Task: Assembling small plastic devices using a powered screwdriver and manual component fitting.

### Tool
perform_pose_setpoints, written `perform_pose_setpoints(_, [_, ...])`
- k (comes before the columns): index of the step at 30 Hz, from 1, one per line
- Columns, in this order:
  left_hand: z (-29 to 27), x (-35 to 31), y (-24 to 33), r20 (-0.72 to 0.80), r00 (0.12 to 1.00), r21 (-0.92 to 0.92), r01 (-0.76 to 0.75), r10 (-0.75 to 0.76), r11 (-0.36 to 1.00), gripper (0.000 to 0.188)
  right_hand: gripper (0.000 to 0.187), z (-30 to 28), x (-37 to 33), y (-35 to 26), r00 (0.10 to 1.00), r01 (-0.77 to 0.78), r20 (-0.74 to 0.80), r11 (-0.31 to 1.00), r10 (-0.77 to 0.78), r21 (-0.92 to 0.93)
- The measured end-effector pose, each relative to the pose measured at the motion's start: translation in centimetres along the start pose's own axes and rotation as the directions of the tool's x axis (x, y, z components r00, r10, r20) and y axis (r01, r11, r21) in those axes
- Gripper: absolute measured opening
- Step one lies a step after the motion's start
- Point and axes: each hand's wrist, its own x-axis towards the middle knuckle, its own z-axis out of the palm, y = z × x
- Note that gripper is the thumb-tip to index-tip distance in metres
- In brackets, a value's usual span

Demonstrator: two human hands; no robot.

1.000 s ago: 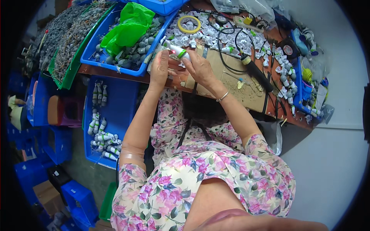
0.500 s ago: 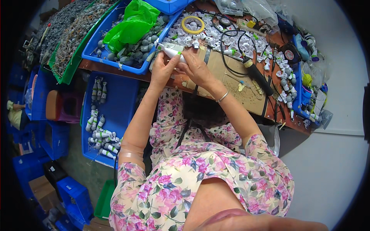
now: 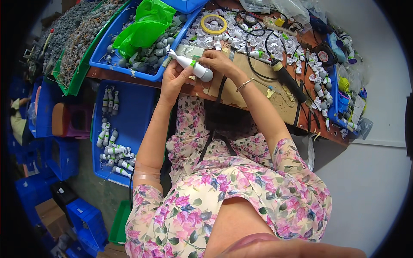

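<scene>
My left hand (image 3: 174, 81) grips a white bottle-shaped plastic piece (image 3: 186, 62) with a green band and a rounded grey end. The piece lies aslant, its narrow tip toward the blue bin and its grey end toward me. Just above it, my right hand (image 3: 220, 63) has thumb and forefinger pinched together by the green band. A small greenish bit shows at those fingertips, too small to name. Under the hands is a pale sheet (image 3: 183, 50) at the table edge.
A blue bin (image 3: 98, 59) of grey parts and a green bag (image 3: 148, 28) stands at left. Finished-looking pieces (image 3: 116, 150) lie in a lower blue tray (image 3: 144, 96). White parts (image 3: 236, 38), a tape roll (image 3: 214, 24), cardboard (image 3: 247, 79) and a black-handled tool (image 3: 289, 84) with cable cover the table.
The white piece has turned so its grey end now shows. My right hand has come off its body and moved up and slightly right, while my left hand has shifted slightly left and down.
</scene>
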Motion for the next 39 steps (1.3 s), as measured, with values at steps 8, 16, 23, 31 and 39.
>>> perform_pose_setpoints(8, [1.0,-1.2,0.1,0.004,1.000,-0.014,0.004,-0.004,1.000,0.033,0.039,-1.9,-6.7,-3.7,0.834,0.328,-0.275,0.831,-0.478,-0.448])
perform_pose_setpoints(16, [7.9,-5.1,-4.1,0.432,0.851,0.247,0.206,-0.298,0.947,0.042,0.034,0.0,-25.2,-0.5,0.961,-0.092,-0.278,0.940,-0.002,-0.328])
perform_pose_setpoints(23, [12.6,-9.3,-7.1,0.718,0.691,0.570,-0.517,-0.081,0.639,0.040,0.035,2.3,-34.4,3.4,0.888,-0.437,-0.329,0.814,0.323,-0.382])
perform_pose_setpoints(31, [14.0,-11.8,-12.8,0.802,0.583,0.408,-0.375,-0.131,0.832,0.019,0.031,5.2,-36.6,2.5,0.868,-0.354,-0.344,0.932,0.358,0.077])
perform_pose_setpoints(39, [14.9,-12.1,-14.4,0.804,0.578,0.365,-0.295,-0.139,0.883,0.016,0.032,5.5,-36.9,2.8,0.845,-0.386,-0.383,0.921,0.373,0.047])
